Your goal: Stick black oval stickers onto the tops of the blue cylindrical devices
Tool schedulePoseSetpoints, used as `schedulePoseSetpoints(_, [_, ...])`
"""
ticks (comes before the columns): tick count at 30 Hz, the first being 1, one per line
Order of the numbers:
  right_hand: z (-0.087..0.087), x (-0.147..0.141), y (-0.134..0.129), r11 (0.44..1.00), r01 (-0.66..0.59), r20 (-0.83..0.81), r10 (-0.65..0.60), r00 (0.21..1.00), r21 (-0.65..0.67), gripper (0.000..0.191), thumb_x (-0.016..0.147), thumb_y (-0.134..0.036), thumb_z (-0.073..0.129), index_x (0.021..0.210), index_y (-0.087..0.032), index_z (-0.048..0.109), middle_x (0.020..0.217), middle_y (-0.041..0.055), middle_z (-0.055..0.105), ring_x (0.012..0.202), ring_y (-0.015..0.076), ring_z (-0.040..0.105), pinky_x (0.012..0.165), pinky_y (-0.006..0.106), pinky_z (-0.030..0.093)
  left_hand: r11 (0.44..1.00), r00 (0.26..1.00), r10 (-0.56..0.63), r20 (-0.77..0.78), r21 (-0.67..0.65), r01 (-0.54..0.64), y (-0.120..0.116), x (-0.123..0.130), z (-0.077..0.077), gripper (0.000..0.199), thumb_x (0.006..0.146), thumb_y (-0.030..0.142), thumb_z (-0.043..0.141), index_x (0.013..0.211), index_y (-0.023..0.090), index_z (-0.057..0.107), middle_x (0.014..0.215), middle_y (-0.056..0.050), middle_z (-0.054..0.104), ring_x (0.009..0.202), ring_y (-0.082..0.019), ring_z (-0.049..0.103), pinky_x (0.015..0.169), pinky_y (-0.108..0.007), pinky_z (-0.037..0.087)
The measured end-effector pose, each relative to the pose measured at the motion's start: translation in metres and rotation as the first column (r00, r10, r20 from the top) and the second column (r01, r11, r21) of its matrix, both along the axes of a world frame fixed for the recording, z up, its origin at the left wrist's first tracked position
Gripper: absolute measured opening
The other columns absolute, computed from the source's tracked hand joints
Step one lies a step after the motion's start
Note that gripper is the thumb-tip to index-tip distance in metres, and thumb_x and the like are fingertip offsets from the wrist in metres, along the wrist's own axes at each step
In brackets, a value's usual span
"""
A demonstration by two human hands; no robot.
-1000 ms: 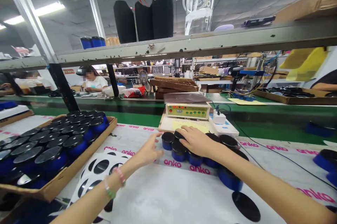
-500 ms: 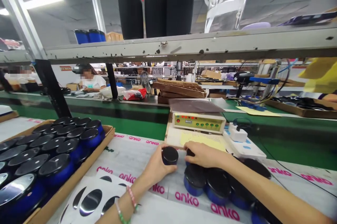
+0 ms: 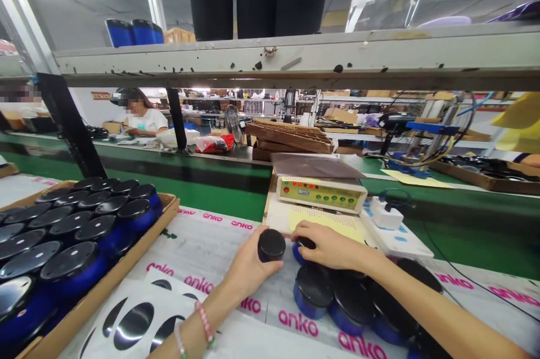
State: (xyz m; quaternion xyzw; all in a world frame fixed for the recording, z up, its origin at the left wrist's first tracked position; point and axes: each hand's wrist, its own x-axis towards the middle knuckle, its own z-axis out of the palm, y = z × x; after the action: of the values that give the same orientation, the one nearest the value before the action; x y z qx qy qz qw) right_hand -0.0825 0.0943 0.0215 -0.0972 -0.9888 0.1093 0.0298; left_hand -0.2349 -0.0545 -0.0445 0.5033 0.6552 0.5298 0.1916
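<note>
My left hand [image 3: 248, 260], with two beaded bracelets at the wrist, is closed round a short cylinder with a black round top [image 3: 271, 245]. It is held just above the table. To its right, my right hand [image 3: 316, 243] is closed on a blue round piece with a black top [image 3: 298, 254], partly hidden under the fingers. Close below that hand stand several more blue round pieces with glossy black tops [image 3: 313, 286], in a row running toward the lower right. My right forearm covers part of that row.
On the left, a cardboard tray [image 3: 139, 255] holds several blue, black-topped pieces. A sheet of black oval stickers [image 3: 135, 325] lies in front. Behind my hands stand a control box [image 3: 320, 193] with lit red lamps and a white power strip [image 3: 399, 235]. A shelf [image 3: 236, 61] crosses overhead.
The view has tipped down slightly. More of the blue side of the piece under my right hand shows now. My left hand keeps hold of its cylinder in nearly the same place.
</note>
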Motion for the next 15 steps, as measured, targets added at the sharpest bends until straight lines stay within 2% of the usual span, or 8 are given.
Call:
schedulePoseSetpoints(3, [0.008, 0.002, -0.011, 0.996, 0.015, 0.012, -0.016, 1.0, 0.086, 0.022, 0.083, -0.022, 0.052, 0.1, -0.02, 0.066, 0.101, 0.0103, 0.062, 0.093, 0.0257, 0.059, 0.08, 0.038, 0.046, 0.999, 0.999, -0.042, -0.015, 0.005, 0.042, -0.002, 0.001, 0.003, 0.058, 0.061, 0.01, 0.075, 0.114, 0.021, 0.053, 0.113, -0.003, 0.062, 0.105, -0.023, 0.057, 0.094, -0.035, 0.041])
schedulePoseSetpoints(5, [0.009, 0.006, -0.028, 0.989, 0.035, -0.015, -0.033, 0.999, 0.145, 0.024, 0.089, -0.03, 0.047, 0.102, -0.019, 0.065, 0.101, 0.0125, 0.061, 0.097, 0.0295, 0.056, 0.082, 0.045, 0.044, 0.998, 0.998, -0.062, -0.021, 0.002, 0.062, -0.003, 0.001, 0.004, 0.057, 0.06, 0.008, 0.074, 0.112, 0.022, 0.054, 0.112, -0.001, 0.063, 0.105, -0.022, 0.057, 0.093, -0.033, 0.042])
schedulePoseSetpoints(8, [-0.003, 0.014, -0.057, 0.979, 0.052, 0.011, -0.056, 0.998, 0.199, 0.034, 0.084, -0.046, 0.055, 0.096, -0.016, 0.066, 0.095, 0.0166, 0.062, 0.092, 0.0351, 0.056, 0.078, 0.052, 0.045, 0.998, 0.998, -0.059, -0.021, -0.007, 0.059, -0.002, 0.002, 0.003, 0.059, 0.06, 0.009, 0.075, 0.113, 0.022, 0.053, 0.112, -0.002, 0.063, 0.104, -0.022, 0.057, 0.092, -0.033, 0.042])
schedulePoseSetpoints(11, [-0.019, 0.024, -0.072, 0.97, 0.057, 0.06, -0.074, 0.995, 0.236, 0.037, 0.079, -0.034, 0.063, 0.106, -0.01, 0.064, 0.106, 0.0229, 0.061, 0.097, 0.0406, 0.055, 0.078, 0.058, 0.045, 1.0, 1.0, -0.025, -0.018, -0.01, 0.025, -0.001, 0.002, 0.002, 0.059, 0.061, 0.012, 0.076, 0.114, 0.022, 0.052, 0.11, -0.002, 0.064, 0.103, -0.023, 0.058, 0.092, -0.034, 0.042])
schedulePoseSetpoints(13, [-0.02, 0.032, -0.072, 0.989, 0.006, 0.076, -0.017, 0.997, 0.148, 0.038, 0.083, -0.03, 0.059, 0.118, -0.016, 0.057, 0.12, 0.018, 0.057, 0.107, 0.0366, 0.053, 0.084, 0.053, 0.047, 1.0, 1.0, 0.008, -0.017, -0.007, -0.008, -0.002, 0.001, 0.003, 0.058, 0.063, 0.014, 0.076, 0.115, 0.021, 0.051, 0.111, -0.003, 0.063, 0.103, -0.023, 0.057, 0.092, -0.036, 0.042])
schedulePoseSetpoints(15, [-0.012, 0.038, -0.068, 0.998, -0.043, 0.041, 0.045, 0.998, -0.047, 0.037, 0.089, -0.031, 0.052, 0.125, -0.026, 0.051, 0.13, 0.0094, 0.05, 0.117, 0.0289, 0.049, 0.092, 0.045, 0.046, 1.0, 0.999, 0.031, -0.017, -0.005, -0.031, -0.002, 0.0, 0.005, 0.058, 0.064, 0.017, 0.075, 0.116, 0.021, 0.05, 0.111, -0.004, 0.063, 0.103, -0.024, 0.057, 0.092, -0.036, 0.041])
